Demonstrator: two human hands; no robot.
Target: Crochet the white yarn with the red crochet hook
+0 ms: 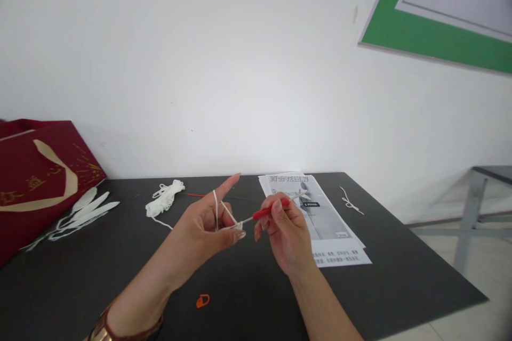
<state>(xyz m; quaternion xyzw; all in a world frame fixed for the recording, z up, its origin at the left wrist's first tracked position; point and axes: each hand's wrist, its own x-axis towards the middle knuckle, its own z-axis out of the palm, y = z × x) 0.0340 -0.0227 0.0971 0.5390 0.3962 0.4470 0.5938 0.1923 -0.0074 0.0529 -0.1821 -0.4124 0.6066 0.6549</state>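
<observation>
My left hand (206,229) is raised above the dark table (120,277), index finger stretched up with white yarn (218,208) looped over it, thumb and other fingers pinching the yarn near its end. My right hand (282,232) pinches a red-handled crochet hook (270,210), whose metal tip points left into the yarn at my left fingertips. A bundle of white yarn (165,198) lies on the table behind my left hand.
A printed instruction sheet (332,234) lies under and right of my right hand. A dark red gift bag (36,176) stands far left, with white petal-shaped pieces (86,210) beside it. An orange stitch marker (202,301) lies near the front. A yarn scrap (350,201) sits far right.
</observation>
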